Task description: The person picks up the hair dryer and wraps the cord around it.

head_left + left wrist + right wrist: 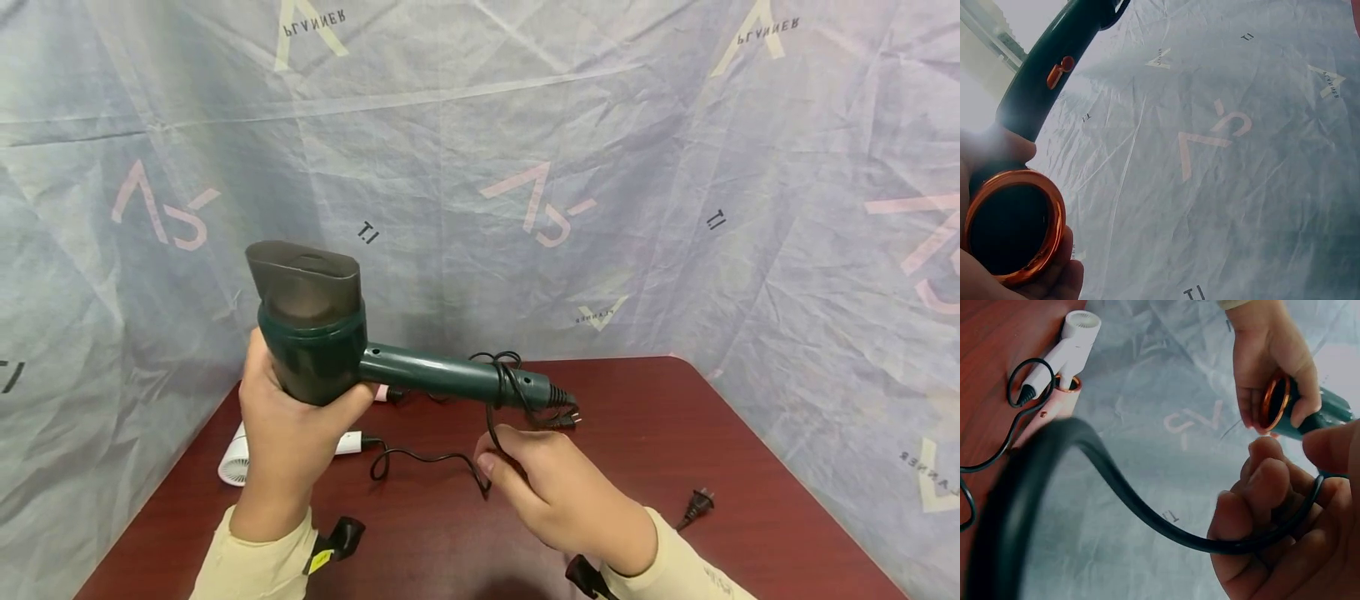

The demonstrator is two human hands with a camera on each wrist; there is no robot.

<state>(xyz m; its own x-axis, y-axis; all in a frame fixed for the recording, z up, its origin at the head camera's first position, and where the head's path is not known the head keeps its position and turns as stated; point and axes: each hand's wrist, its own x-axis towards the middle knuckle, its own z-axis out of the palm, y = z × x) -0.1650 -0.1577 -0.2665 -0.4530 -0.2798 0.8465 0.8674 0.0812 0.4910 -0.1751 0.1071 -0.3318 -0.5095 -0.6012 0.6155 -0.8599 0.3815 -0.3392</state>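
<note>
A dark green hair dryer (442,372) with a smoky concentrator nozzle (303,287) is held above the table, its handle pointing right. My left hand (288,433) grips the dryer's head from below. In the left wrist view, a copper ring (1058,209) circles its rear, and copper-coloured buttons (1060,72) sit on the handle. Black cord (504,379) loops around the handle's end, with a plug (566,421) showing close by. My right hand (555,483) is below that end, holding the cord (1147,515) in curled fingers.
On the left of the red-brown table (615,392) lie a white hair dryer (235,461) and a pink one (1054,415), partly hidden. The white one's black cord (420,456) trails right. Another plug (699,504) lies at right. Printed fabric (450,208) hangs behind.
</note>
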